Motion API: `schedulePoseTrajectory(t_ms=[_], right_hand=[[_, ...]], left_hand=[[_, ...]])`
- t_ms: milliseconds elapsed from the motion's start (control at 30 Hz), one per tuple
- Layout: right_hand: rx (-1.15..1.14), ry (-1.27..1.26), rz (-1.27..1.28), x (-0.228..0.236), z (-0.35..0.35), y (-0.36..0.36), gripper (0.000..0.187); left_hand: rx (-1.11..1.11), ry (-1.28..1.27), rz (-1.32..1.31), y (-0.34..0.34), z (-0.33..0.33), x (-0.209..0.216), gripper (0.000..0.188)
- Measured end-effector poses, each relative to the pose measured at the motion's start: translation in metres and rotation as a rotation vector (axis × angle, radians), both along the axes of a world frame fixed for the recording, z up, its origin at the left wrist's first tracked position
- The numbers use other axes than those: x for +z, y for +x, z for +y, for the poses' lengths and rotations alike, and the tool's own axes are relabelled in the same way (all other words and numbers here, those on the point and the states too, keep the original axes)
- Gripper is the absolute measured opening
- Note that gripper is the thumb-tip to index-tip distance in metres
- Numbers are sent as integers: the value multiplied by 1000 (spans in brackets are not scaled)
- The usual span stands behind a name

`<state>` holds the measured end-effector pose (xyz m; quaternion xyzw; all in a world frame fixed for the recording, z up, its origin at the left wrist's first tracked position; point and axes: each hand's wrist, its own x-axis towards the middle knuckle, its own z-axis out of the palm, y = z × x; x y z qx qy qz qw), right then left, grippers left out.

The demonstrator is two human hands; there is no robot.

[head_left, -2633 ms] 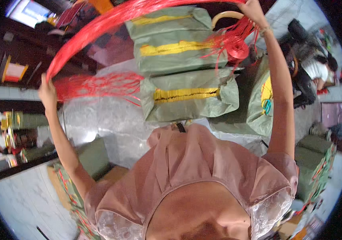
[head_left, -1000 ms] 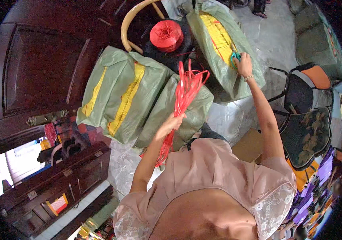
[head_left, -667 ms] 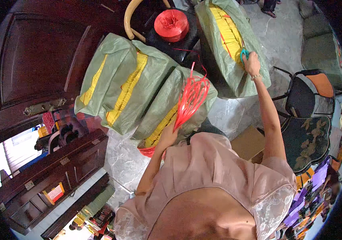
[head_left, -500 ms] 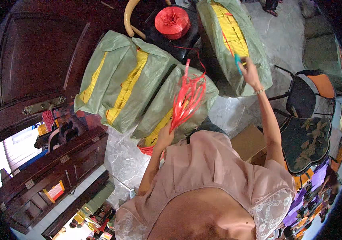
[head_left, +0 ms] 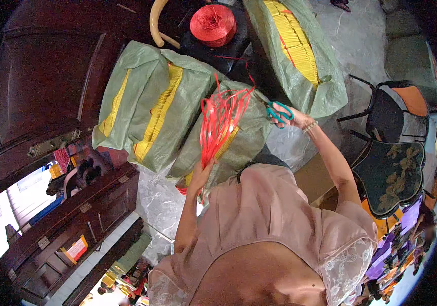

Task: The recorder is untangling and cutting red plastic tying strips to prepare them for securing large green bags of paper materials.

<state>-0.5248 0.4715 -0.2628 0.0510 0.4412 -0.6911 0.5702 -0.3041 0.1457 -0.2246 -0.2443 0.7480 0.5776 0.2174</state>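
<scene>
My left hand (head_left: 202,173) is closed round a looped bundle of red plastic twine (head_left: 219,122), which fans out above the fist. In my right hand (head_left: 294,118) is a pair of scissors (head_left: 281,111) with teal handles, its blades pointing at the top of the bundle. Under the twine stands a green woven sack (head_left: 251,133), its gap showing yellow stacked contents. A strand runs from the bundle up toward a large red twine roll (head_left: 212,25) on a black seat. Whether the blades touch any strand I cannot tell.
Two more green sacks (head_left: 149,102) stand at the left, and another sack (head_left: 325,99) at the far right. Beside me at the right are a black chair (head_left: 388,115), a patterned seat (head_left: 389,178) and a cardboard box (head_left: 308,178). Dark wooden doors (head_left: 45,81) border the left.
My right hand has come left and nearer from the far right sack, bringing the scissors beside the twine bundle. The left hand keeps its hold, shifted slightly left.
</scene>
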Motion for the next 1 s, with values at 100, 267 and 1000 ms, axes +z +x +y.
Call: schedulePoseTrajectory(t_ms=[100,267,1000], right_hand=[[49,7,-3,-5,-8,2,48],[103,-32,-57,-4,-20,3,48],[108,-221,-214,-5,-61,2,45]], left_hand=[[117,119,-47,0,1,3,21],[191,298,-179,-5,0,19,23],[303,864,-127,-13,-2,41,31]])
